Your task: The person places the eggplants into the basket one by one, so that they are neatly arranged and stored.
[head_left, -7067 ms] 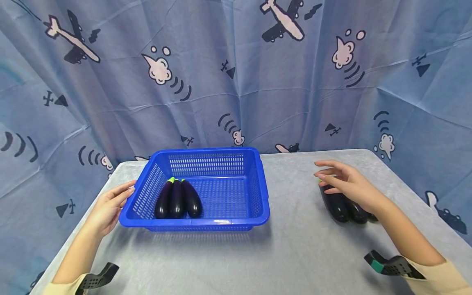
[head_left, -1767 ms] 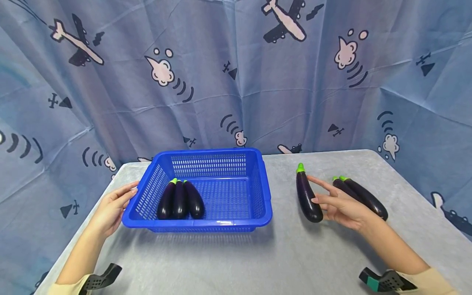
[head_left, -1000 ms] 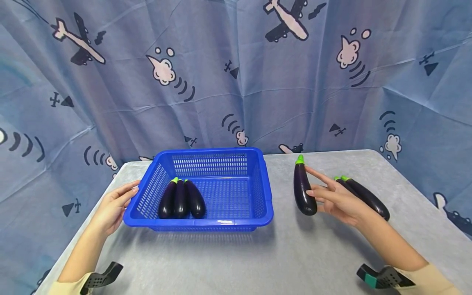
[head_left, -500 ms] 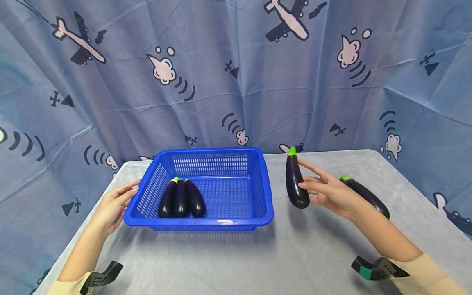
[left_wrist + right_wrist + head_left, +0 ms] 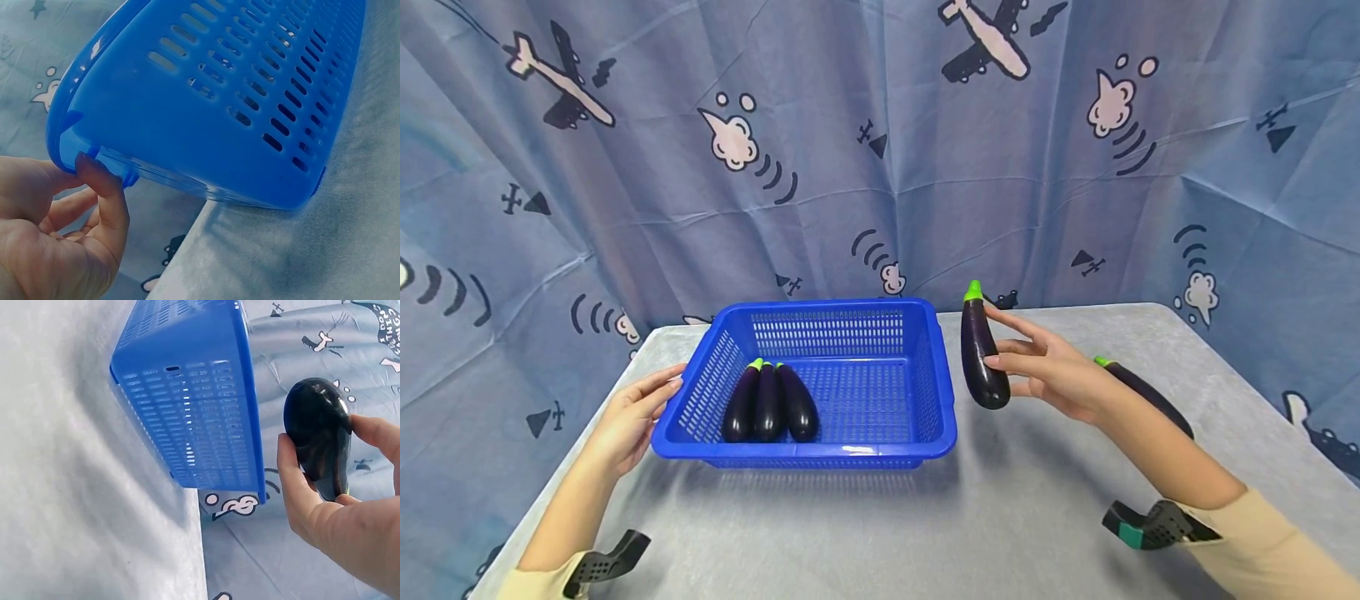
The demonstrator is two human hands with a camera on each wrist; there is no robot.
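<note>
My right hand (image 5: 1048, 371) holds an eggplant (image 5: 981, 354) between thumb and fingers, its green stem end up, just right of the blue plastic basket (image 5: 805, 451). In the right wrist view the eggplant (image 5: 317, 431) hangs above the table, beside the basket wall (image 5: 187, 412). Three eggplants (image 5: 767, 407) lie side by side in the left part of the basket, stems away from me. At the basket's left end my left hand (image 5: 628, 421) pinches the rim; the left wrist view shows the thumb and curled fingers (image 5: 109, 206) at the rim's corner.
Another eggplant (image 5: 1150, 393) lies on the grey-white table (image 5: 880, 533) at the right, partly hidden behind my right forearm. A blue curtain (image 5: 850, 150) printed with planes hangs behind the table. Black cameras (image 5: 1157, 525) sit on both wrists.
My right hand has lifted an eggplant from the group at the right and carried it up and left towards the basket. My left hand has stayed at the rim.
</note>
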